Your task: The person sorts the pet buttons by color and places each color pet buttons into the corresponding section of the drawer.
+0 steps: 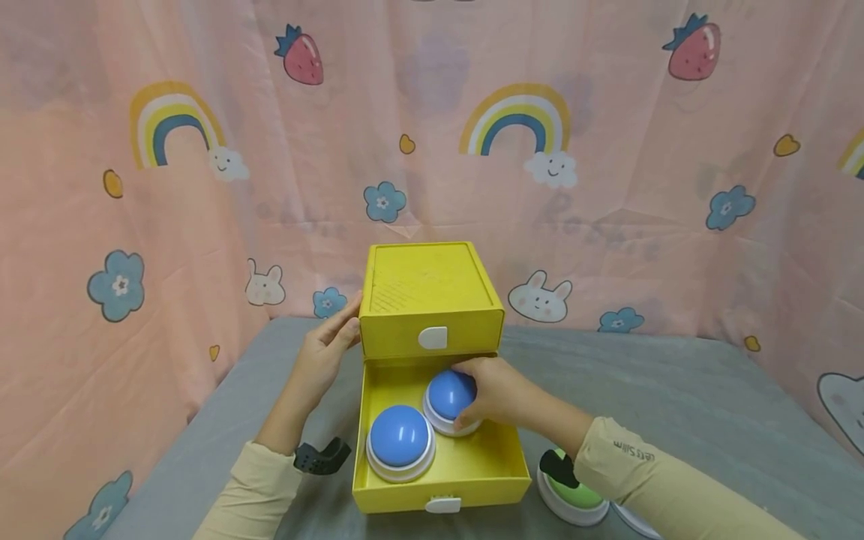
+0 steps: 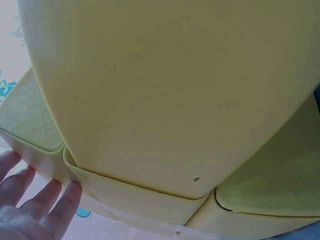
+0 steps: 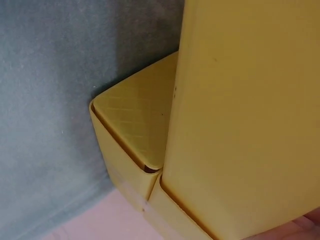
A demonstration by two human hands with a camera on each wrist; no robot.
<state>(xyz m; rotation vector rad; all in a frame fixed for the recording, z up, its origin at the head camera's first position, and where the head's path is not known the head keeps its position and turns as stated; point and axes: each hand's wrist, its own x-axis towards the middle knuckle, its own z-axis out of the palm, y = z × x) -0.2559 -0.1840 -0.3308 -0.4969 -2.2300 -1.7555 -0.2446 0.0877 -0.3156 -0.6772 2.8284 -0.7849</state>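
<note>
A yellow two-drawer box (image 1: 432,279) stands on the grey cloth with its lower drawer (image 1: 472,465) pulled out and its upper one closed. Two blue dome buttons on white round bases sit in that drawer. My right hand (image 1: 499,391) grips the rear blue button (image 1: 448,394) between thumb and fingers. The front blue button (image 1: 400,436) lies untouched at the drawer's left. Against the box's left side rests my left hand (image 1: 324,356), fingers extended; the left wrist view shows its fingertips (image 2: 70,197) at the yellow wall. Most of the right hand is hidden in the right wrist view.
Right of the drawer, partly beneath my right forearm, lies a green dome button (image 1: 572,491) with a dark patch. A white rim (image 1: 634,519) shows beside it. A pink patterned curtain (image 1: 432,172) hangs behind the grey cloth (image 1: 641,390).
</note>
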